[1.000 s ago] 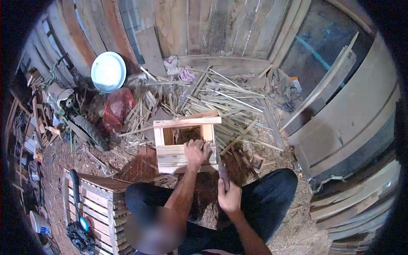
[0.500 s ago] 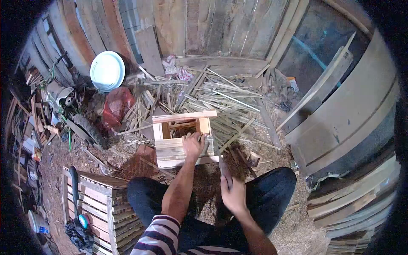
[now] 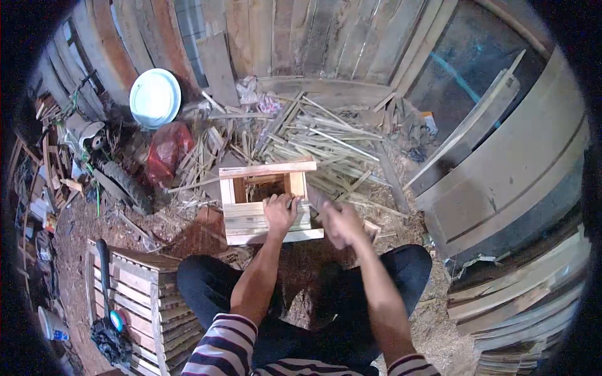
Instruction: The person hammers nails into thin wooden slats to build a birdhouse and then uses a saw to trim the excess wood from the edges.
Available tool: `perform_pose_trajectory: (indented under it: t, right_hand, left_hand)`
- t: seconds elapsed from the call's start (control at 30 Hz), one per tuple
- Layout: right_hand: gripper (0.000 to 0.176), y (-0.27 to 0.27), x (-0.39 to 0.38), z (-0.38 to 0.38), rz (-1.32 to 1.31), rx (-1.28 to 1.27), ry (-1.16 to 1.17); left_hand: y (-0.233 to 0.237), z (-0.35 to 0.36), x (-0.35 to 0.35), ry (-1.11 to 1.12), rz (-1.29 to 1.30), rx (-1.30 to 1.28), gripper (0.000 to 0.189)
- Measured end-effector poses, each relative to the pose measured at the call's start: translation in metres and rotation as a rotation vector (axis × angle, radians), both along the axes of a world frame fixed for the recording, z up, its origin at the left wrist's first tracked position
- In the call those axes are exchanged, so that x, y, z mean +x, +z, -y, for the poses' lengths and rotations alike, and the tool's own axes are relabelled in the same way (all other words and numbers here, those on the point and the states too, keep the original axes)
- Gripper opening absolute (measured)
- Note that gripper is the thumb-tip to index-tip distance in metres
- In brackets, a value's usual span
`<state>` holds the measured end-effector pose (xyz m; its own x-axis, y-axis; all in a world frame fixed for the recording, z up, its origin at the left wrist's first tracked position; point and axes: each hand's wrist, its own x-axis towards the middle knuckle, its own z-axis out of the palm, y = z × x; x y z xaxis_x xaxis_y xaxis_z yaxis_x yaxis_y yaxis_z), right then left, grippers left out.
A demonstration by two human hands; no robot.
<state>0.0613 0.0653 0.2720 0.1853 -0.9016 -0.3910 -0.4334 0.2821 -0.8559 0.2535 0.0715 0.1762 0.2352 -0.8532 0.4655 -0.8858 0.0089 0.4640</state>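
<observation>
A small wooden crate with an opening in its slatted top stands between my knees. My left hand rests on the slat beside the opening, its fingers bent over the edge; whatever they may pinch is too small to make out. Just right of the crate, my right hand is closed around the handle of a flat-bladed tool. The blade points up and left, close to the crate's right side, and is partly blurred.
Thin wood strips lie piled behind the crate. A slatted crate with a black-handled object on top stands at lower left. Planks are stacked at right. A red bag and a white basin are at back left.
My right hand has risen and moved slightly right with the tool, whose blade now tilts further left. My left hand remains on the crate. The whole view has shifted slightly.
</observation>
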Motion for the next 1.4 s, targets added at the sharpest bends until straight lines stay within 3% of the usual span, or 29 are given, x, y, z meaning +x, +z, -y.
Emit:
perform_pose_trajectory:
  t: [0.07, 0.13, 0.2, 0.23, 0.27, 0.33, 0.4, 0.43, 0.53, 0.6, 0.63, 0.73, 0.8, 0.87, 0.93, 1.0, 1.13, 1.4]
  right_hand:
    - [0.044, 0.000, -0.005, 0.015, 0.205, -0.017, 0.068]
    - [0.043, 0.020, 0.009, 0.006, 0.143, 0.019, 0.054]
    - [0.040, 0.025, 0.034, -0.013, -0.079, -0.425, -0.077]
    - [0.040, 0.034, 0.041, -0.026, -0.184, -0.311, -0.065]
    - [0.039, 0.024, 0.050, -0.040, -0.169, -0.449, -0.163]
    - [0.039, 0.024, 0.052, -0.062, 0.132, -0.321, -0.290]
    - [0.040, -0.003, 0.060, -0.067, 0.161, -0.479, -0.365]
    - [0.041, -0.011, 0.059, -0.067, -0.017, -0.312, -0.308]
    - [0.044, 0.050, 0.064, -0.044, -0.248, -0.288, -0.165]
    - [0.041, 0.057, 0.048, -0.013, 0.007, -0.102, -0.149]
    - [0.038, 0.099, 0.043, -0.018, 0.037, 0.074, -0.172]
    - [0.033, 0.073, 0.013, -0.035, 0.032, -0.264, -0.141]
    - [0.049, 0.072, 0.005, -0.069, -0.125, -0.303, -0.171]
    - [0.046, 0.033, -0.005, -0.086, -0.078, -0.400, -0.215]
    - [0.042, 0.057, -0.001, -0.101, -0.071, -0.300, -0.199]
    - [0.040, 0.061, 0.001, -0.113, -0.081, -0.504, -0.160]
    - [0.037, 0.080, 0.002, -0.130, -0.165, -0.325, -0.160]
    - [0.036, 0.061, 0.008, -0.128, -0.168, -0.366, -0.164]
  left_hand:
    - [0.000, 0.000, 0.004, -0.004, -0.009, -0.051, 0.030]
    - [0.000, 0.005, 0.004, -0.012, -0.025, -0.041, 0.028]
    - [0.003, 0.002, 0.003, -0.005, -0.020, -0.044, 0.028]
    - [0.004, -0.001, 0.002, -0.007, -0.017, -0.021, 0.028]
    - [0.008, -0.002, 0.003, -0.007, -0.010, -0.005, 0.028]
    - [0.010, -0.004, 0.004, -0.006, 0.007, 0.046, 0.027]
    - [0.003, -0.008, 0.003, -0.043, -0.025, -0.082, 0.027]
    - [0.002, -0.009, 0.002, -0.032, -0.002, -0.060, 0.027]
    - [0.001, -0.014, 0.000, -0.041, 0.007, -0.084, 0.026]
    - [0.003, -0.023, -0.002, -0.048, 0.029, -0.025, 0.027]
    - [0.002, -0.024, -0.001, -0.052, 0.030, -0.024, 0.027]
    - [-0.001, -0.013, 0.004, -0.048, 0.035, -0.036, 0.028]
    - [-0.003, 0.000, 0.007, -0.060, 0.013, -0.090, 0.028]
    - [0.005, 0.005, 0.006, -0.050, 0.026, -0.033, 0.029]
    - [0.004, 0.006, 0.007, -0.012, 0.042, -0.008, 0.028]
    - [0.005, 0.007, 0.006, 0.013, 0.068, 0.051, 0.028]
    - [0.005, 0.015, 0.008, 0.013, 0.092, 0.006, 0.027]
    - [-0.001, 0.024, 0.011, 0.007, 0.153, -0.058, 0.029]
